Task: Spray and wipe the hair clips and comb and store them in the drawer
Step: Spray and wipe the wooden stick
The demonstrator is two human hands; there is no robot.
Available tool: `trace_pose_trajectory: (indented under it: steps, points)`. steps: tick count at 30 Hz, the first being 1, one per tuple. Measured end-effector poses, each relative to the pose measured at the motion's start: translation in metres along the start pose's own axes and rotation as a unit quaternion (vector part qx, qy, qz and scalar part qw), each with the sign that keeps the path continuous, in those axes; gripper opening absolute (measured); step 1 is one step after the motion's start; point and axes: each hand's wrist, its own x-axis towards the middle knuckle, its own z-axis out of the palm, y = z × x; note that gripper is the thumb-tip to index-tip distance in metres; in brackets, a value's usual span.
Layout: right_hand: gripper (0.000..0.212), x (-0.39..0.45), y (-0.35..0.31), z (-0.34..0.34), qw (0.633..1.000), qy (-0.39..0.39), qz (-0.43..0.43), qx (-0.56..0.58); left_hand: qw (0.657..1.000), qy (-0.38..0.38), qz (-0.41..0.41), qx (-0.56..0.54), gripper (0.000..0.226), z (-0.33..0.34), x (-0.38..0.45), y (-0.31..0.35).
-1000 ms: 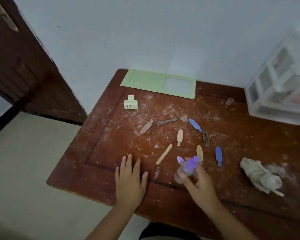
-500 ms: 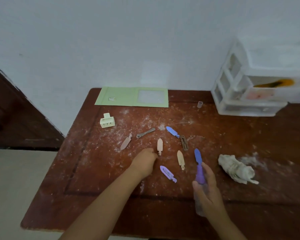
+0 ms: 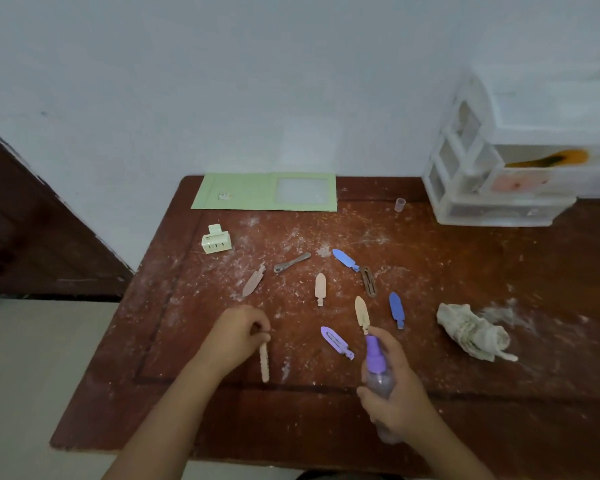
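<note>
My left hand pinches the top end of a beige comb, which hangs down toward the near table edge. My right hand grips a clear spray bottle with a purple nozzle, held upright near the front. Several flat hair clips lie scattered on the table: a purple one, two blue ones, beige ones, a pinkish one, a grey one and a brown one. A pale green claw clip sits at the left.
The brown wooden table is dusted with white powder. A crumpled cloth lies at the right. A white plastic drawer unit stands at the back right, a small clear cap beside it. A green card lies against the wall.
My left hand went from lying flat on the table to reaching in and lifting the beige comb. My right hand turned the spray bottle upright and drew it back. The view shifted right.
</note>
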Motion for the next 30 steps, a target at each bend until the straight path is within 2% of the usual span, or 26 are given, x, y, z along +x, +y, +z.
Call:
trace_pose_trajectory:
  steps: [3,6,8,11,13,20,23,30]
  points:
    - [0.057,-0.003,-0.009,0.005,0.999,-0.028,-0.037,-0.018,0.990,0.083,-0.045,-0.106,0.030,-0.003,-0.016,0.001]
    - [0.065,-0.001,-0.011,0.016,0.996,-0.029,-0.059,-0.063,0.939,0.154,-0.131,-0.278,0.028,0.009,-0.033,0.009]
    - [0.070,0.002,-0.009,0.025,0.991,-0.035,-0.070,-0.104,0.875,0.135,-0.193,-0.423,0.026,0.028,-0.043,0.017]
    - [0.064,0.004,-0.001,0.034,0.984,-0.050,-0.074,-0.153,0.743,0.091,-0.278,-0.603,0.026,0.052,-0.055,0.028]
    - [0.059,0.004,0.005,0.039,0.982,-0.055,-0.066,-0.167,0.701,0.085,-0.307,-0.638,0.025,0.064,-0.061,0.032]
    - [0.054,0.000,0.016,0.055,0.971,-0.072,-0.055,-0.220,0.674,0.090,-0.330,-0.655,0.021,0.085,-0.076,0.040]
    - [0.053,-0.001,0.018,0.059,0.966,-0.065,-0.044,-0.245,0.675,0.103,-0.325,-0.654,0.021,0.085,-0.076,0.041]
    - [0.067,0.001,0.014,0.057,0.978,-0.012,-0.058,-0.199,0.682,0.133,-0.305,-0.651,0.019,0.079,-0.077,0.037]
